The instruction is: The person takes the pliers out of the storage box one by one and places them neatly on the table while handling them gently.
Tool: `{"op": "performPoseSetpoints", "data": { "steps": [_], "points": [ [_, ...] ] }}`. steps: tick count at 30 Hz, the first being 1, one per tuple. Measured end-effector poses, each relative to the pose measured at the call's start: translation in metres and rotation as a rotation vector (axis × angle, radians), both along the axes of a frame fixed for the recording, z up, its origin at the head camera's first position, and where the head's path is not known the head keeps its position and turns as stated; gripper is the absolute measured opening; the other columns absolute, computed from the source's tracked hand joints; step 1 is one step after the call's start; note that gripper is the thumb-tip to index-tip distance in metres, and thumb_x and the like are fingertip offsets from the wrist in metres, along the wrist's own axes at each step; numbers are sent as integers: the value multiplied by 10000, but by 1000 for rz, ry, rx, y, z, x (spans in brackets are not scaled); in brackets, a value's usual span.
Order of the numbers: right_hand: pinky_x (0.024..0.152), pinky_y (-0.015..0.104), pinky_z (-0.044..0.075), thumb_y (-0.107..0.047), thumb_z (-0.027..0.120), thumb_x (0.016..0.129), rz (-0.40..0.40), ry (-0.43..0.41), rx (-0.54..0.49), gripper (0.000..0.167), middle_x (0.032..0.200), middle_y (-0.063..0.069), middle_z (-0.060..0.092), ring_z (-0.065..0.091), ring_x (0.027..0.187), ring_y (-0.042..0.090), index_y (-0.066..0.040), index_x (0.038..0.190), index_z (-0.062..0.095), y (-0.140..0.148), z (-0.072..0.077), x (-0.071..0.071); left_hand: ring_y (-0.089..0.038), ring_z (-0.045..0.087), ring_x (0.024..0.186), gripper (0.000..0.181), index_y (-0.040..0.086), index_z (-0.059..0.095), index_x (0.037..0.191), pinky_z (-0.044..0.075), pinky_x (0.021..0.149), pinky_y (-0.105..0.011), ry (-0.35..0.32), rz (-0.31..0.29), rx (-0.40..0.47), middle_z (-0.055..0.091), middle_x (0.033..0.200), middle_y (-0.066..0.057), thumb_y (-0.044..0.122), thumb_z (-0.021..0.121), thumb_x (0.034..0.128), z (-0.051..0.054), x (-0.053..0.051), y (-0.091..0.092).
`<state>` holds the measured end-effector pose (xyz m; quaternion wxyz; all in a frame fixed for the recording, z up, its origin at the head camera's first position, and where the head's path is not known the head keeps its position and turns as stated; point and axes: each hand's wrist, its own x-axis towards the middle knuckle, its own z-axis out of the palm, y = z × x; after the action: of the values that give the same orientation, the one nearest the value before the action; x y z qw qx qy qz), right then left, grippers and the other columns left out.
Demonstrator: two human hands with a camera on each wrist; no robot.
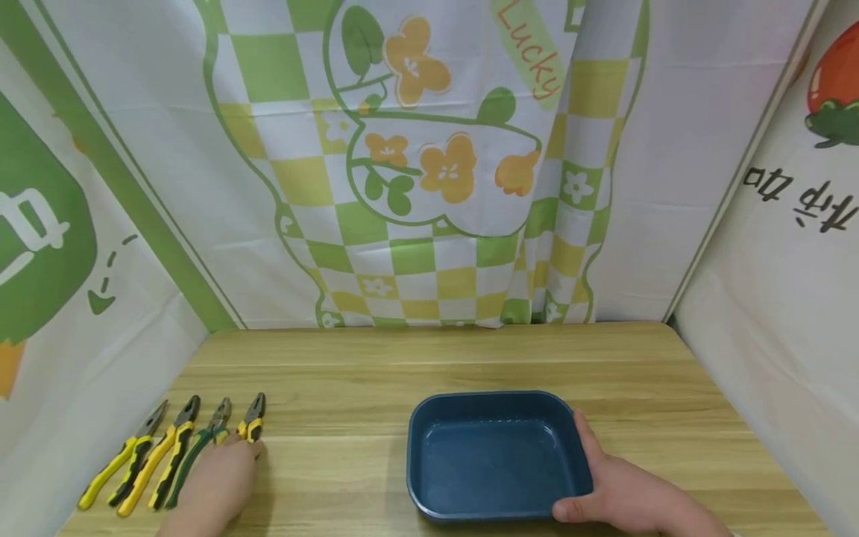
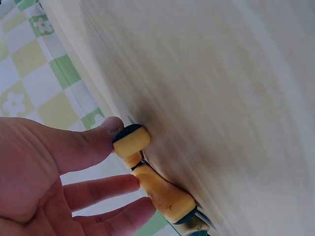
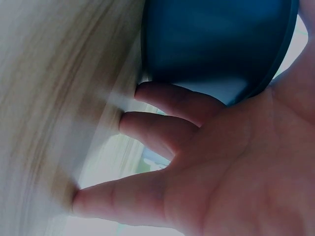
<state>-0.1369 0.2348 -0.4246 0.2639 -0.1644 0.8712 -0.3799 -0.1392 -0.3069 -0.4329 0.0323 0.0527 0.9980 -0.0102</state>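
Note:
At the lower left in the head view, my left hand [image 1: 224, 477] reaches to the rightmost pliers [image 1: 253, 418], with yellow and black handles. The left wrist view shows my thumb against one handle [image 2: 132, 141] and my fingers against the other [image 2: 165, 194], pinching the pliers between them. My right hand [image 1: 620, 488] rests against the right side of a dark blue rectangular dish [image 1: 496, 455], thumb at its front corner and index finger along its wall. In the right wrist view, fairly straight fingers touch the wooden surface beside the dish [image 3: 211, 44].
Left of the pinched pair, several pliers lie in a slanted row: green-handled pliers [image 1: 194, 455], yellow-and-black pliers [image 1: 168, 455] and long-nose pliers [image 1: 130, 455]. The wooden table [image 1: 335, 418] ends at a patterned curtain [image 1: 429, 186] behind, with white cloth walls at both sides.

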Motion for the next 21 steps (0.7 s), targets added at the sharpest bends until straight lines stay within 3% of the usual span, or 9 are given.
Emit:
{"op": "performPoseSetpoints", "data": {
  "steps": [6, 15, 21],
  "points": [
    [863, 341, 481, -389, 745, 902, -1, 15, -9, 1259, 1038, 152, 692, 628, 930, 214, -8, 1482, -306, 0, 1, 2, -427, 606, 983, 248, -23, 725, 1087, 479, 848, -606, 12, -19, -11, 671, 1000, -224, -100, 593, 892, 0, 1, -1],
    [888, 346, 473, -407, 726, 915, 0, 9, -6, 1236, 1316, 333, 527, 612, 1023, 233, -18, 1490, -297, 0, 3, 0, -400, 612, 968, 234, -15, 726, 1094, 477, 847, -590, 20, -23, -12, 677, 998, -203, -73, 610, 900, -1, 2, -3],
    [881, 368, 479, -400, 744, 903, -1, 26, -4, 1259, 1142, 219, 657, 622, 986, 236, -13, 1485, -303, 0, -2, 2, -419, 605, 985, 252, -35, 714, 1131, 468, 867, -593, -5, -14, -10, 662, 1017, -231, -67, 589, 914, -2, 4, -3]
  ]
}}
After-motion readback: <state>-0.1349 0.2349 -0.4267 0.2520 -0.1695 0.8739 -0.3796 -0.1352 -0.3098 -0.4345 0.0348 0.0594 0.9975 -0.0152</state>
